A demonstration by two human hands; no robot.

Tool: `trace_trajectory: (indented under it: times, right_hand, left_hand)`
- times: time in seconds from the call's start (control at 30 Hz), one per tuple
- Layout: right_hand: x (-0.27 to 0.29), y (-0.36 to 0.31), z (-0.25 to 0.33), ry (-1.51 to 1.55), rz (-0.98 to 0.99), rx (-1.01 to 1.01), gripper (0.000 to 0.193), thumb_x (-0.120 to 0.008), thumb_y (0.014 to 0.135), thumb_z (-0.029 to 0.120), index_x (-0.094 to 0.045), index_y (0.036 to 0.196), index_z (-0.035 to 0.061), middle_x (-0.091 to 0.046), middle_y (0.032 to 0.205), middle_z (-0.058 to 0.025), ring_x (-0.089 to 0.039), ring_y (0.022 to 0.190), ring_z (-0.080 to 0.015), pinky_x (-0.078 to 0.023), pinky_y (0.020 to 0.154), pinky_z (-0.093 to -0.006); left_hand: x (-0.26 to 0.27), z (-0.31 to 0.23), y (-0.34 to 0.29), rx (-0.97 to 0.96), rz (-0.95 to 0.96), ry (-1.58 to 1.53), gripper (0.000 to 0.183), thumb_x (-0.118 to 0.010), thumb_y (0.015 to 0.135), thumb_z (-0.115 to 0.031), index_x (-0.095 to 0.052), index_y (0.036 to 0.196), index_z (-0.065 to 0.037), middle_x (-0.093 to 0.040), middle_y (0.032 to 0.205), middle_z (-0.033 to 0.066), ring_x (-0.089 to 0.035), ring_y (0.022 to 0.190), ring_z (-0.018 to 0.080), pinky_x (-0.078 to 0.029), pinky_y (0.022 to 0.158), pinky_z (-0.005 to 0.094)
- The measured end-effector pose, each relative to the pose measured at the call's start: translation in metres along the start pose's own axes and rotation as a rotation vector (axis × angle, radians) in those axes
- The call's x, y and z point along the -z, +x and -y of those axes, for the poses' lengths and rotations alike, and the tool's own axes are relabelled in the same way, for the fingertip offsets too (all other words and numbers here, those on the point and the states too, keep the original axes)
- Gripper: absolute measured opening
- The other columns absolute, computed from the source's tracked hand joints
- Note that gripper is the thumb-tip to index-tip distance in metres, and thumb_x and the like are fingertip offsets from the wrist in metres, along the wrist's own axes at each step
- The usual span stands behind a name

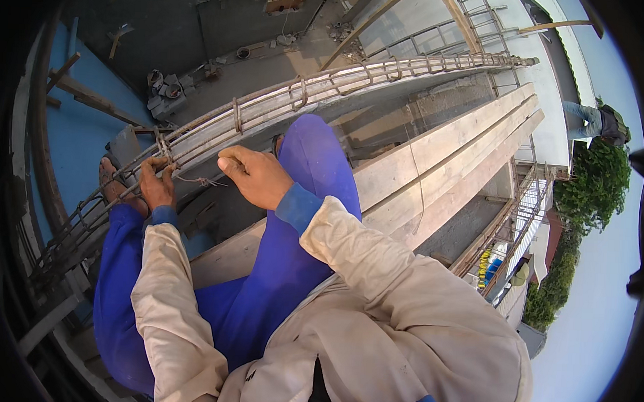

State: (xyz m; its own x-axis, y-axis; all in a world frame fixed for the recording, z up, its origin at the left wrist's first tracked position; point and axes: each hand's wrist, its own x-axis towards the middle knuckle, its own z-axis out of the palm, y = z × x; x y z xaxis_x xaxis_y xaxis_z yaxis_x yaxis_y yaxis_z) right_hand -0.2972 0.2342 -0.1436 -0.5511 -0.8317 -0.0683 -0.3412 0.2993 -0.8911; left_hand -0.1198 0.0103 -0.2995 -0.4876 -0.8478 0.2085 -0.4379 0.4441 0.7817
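Observation:
A long rebar cage (265,112) of thin bars and bent stirrups runs from the lower left to the upper right. My left hand (156,184) is closed at the cage, its fingers pinching a thin tie wire against a bar near a stirrup. From those fingers the loose, twisted tie wire (204,181) sticks out to the right. Just right of that wire hangs my right hand (257,176), fingers curled together and apart from the bars. Whatever it may hold is hidden behind the fingers. My legs in blue trousers (313,154) straddle the work, with a bare foot beside the cage.
Long wooden planks (439,159) lie beside me to the right. Far below is a floor (270,66) with grey rubble and buckets (170,91). Timber props (369,27) lean across the gap. Another person (598,121) stands at the far right, near a tree (588,184).

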Motion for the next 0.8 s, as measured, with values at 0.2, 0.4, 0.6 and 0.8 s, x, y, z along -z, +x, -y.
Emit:
trace_trajectory:
  times: [0.2, 0.4, 0.6, 0.8]
  right_hand:
    - [0.184, -0.118, -0.157, -0.599, -0.573, -0.484, 0.042, -0.066, 0.104, 0.027, -0.062, 0.136, 0.0001, -0.063, 0.137, -0.0275, -0.064, 0.123, -0.0425, -0.053, 0.103, -0.0486]
    - [0.199, -0.235, -0.252, -1.144, -0.375, -0.744, 0.061, -0.052, 0.111, 0.049, -0.042, 0.16, 0.0138, -0.038, 0.165, -0.0216, -0.039, 0.151, -0.0406, -0.04, 0.121, -0.0517]
    - [0.182, -0.212, -0.269, -1.349, -0.417, -0.496, 0.059, -0.049, 0.105, 0.019, -0.037, 0.161, 0.0304, -0.033, 0.17, -0.0056, -0.038, 0.153, -0.031, -0.039, 0.12, -0.0524]
    - [0.201, -0.169, -0.251, -1.266, -0.342, -0.265, 0.071, -0.056, 0.09, 0.005, -0.042, 0.157, 0.0257, -0.036, 0.167, -0.0062, -0.042, 0.15, -0.0318, -0.041, 0.118, -0.0534]
  left_hand:
    - [0.007, -0.011, -0.001, 0.033, 0.094, 0.105, 0.038, -0.081, 0.085, 0.004, -0.063, 0.117, -0.003, -0.076, 0.109, 0.0146, -0.073, 0.104, 0.0311, -0.055, 0.094, 0.0416]
    - [0.057, -0.122, 0.013, 0.252, 0.284, 0.497, 0.047, -0.078, 0.091, -0.018, -0.064, 0.135, -0.01, -0.071, 0.135, 0.0163, -0.064, 0.129, 0.0363, -0.037, 0.116, 0.0608]
    - [0.162, -0.335, -0.032, -0.287, -0.179, 0.172, 0.039, -0.085, 0.084, -0.019, -0.073, 0.12, -0.013, -0.074, 0.114, 0.0078, -0.067, 0.119, 0.0293, -0.039, 0.119, 0.0563]
    - [0.285, -0.289, -0.121, -0.05, -0.439, 0.191, 0.023, -0.079, 0.092, -0.014, -0.075, 0.113, -0.006, -0.076, 0.107, 0.0123, -0.073, 0.097, 0.0319, -0.056, 0.092, 0.0427]
